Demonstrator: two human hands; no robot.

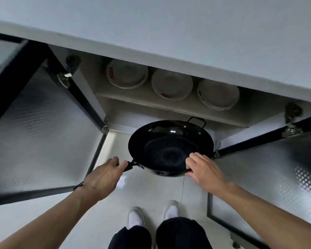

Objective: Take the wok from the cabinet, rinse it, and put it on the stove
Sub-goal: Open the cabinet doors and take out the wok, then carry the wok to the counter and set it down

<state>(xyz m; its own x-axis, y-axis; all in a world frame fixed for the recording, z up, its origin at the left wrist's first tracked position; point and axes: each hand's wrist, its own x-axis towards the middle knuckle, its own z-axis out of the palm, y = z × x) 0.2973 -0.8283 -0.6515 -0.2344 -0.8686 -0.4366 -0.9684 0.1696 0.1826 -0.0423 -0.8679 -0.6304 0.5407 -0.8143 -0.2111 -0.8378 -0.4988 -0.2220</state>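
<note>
Both forearms reach down from the bottom of the view, above dark trousers and white shoes on the pale tiled floor. Ahead of them the left hand curls its fingers round the long handle of the black wok, while the right hand grips the near rim, fingers over the edge and thumb beneath. Judging by its place, the wok sits at the mouth of the lower cabinet, between the two open frosted-glass doors, its small loop handle pointing inward; I cannot tell whether it rests on the cabinet floor or is already lifted. So the first step, taking it out, looks to be in hand, with rinsing and the stove not yet begun. Next it likely needs drawing straight back and up, kept level, clear of the door frames and of the counter edge overhead. Three stacks of pale plates stand on the shelf above; the leftmost bears red marks too blurred to read, and no other writing shows.
</note>
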